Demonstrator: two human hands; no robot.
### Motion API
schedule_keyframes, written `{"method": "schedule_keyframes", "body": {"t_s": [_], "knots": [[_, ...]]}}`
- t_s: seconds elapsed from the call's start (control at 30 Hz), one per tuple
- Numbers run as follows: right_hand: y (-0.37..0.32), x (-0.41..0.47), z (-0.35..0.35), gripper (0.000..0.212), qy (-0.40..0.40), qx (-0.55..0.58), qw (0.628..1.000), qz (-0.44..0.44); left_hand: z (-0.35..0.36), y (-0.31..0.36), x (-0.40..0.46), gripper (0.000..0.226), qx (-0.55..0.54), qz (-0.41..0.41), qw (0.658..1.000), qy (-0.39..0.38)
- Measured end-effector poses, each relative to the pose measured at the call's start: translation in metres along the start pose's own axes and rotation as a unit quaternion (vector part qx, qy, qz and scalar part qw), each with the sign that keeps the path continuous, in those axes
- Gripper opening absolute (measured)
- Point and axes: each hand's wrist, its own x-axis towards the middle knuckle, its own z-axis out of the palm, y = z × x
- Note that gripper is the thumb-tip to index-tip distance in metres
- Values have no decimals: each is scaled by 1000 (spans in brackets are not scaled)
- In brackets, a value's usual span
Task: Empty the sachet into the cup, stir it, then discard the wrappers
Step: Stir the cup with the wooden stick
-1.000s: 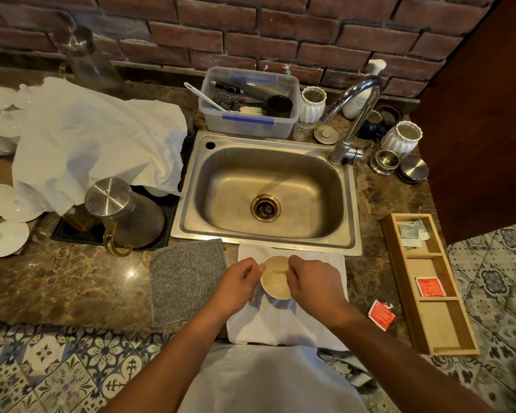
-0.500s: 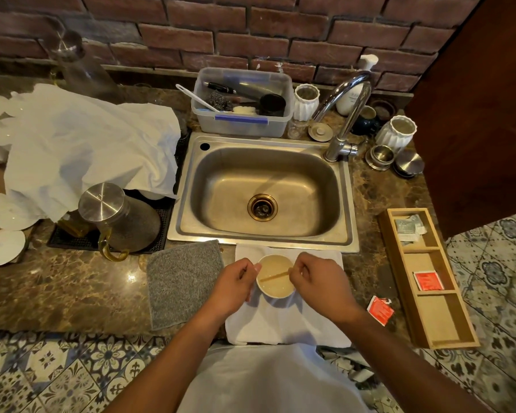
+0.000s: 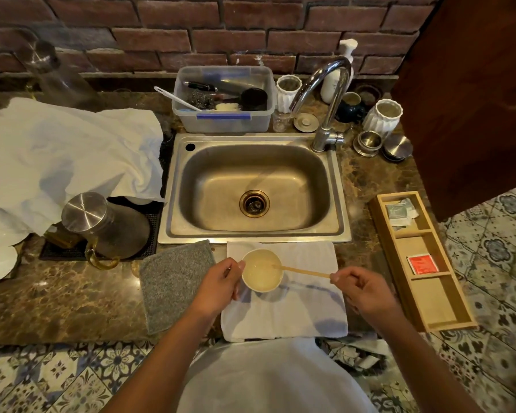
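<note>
Stirring cup (image 3: 262, 270) on white cloth (image 3: 292, 311).
L hand (image 3: 219, 286) grips cup rim; R hand (image 3: 362, 290) pinches wooden stirrer (image 3: 301, 271), tip in liquid.

cup (image 3: 262, 270) on cloth (image 3: 283, 305), before sink (image 3: 253, 189)

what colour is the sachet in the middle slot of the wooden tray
Red, with faint pale print; the sachet shows best in the head view.
</note>
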Motion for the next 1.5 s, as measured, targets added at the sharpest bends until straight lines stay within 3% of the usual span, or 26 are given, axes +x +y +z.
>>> {"method": "schedule_keyframes", "body": {"t_s": [0.2, 0.3, 0.4, 0.5, 0.7, 0.87, 1.1, 1.23, 1.5], "knots": [[30, -8, -14, 18, 4, 34, 999, 13, 0, -1, 1, 37, 12, -13, 1000, 5], [42, -7, -18, 21, 28, 146, 988, 41, 3, -1, -1, 39, 13, -16, 1000, 4], [50, 1, -15, 34, 32, 296, 953, 59, 8, -1, -5, 42, -17, -20, 1000, 2], [62, 7, 0, 34, 15, 347, 933, 91, 9, -1, -4, 42, -26, -22, 999, 2], [78, -2, 41, 15, 54, 296, 932, 202, 8, -2, -4, 41, -21, -19, 1000, 4], [85, -7, 56, 25, 120, 251, 927, 252, 6, -6, -4, 39, -21, -27, 999, 5], [95, 5, 57, 29, 167, 118, 953, 225, 2, -11, -1, 38, -21, -24, 999, -5], [94, 17, 56, 27, 146, 1, 967, 209, 1, -11, -2, 38, -16, -19, 1000, -7], [105, 28, 57, 28, 109, -73, 969, 209, 1, -10, -3, 40, -21, -31, 999, -3]]}}
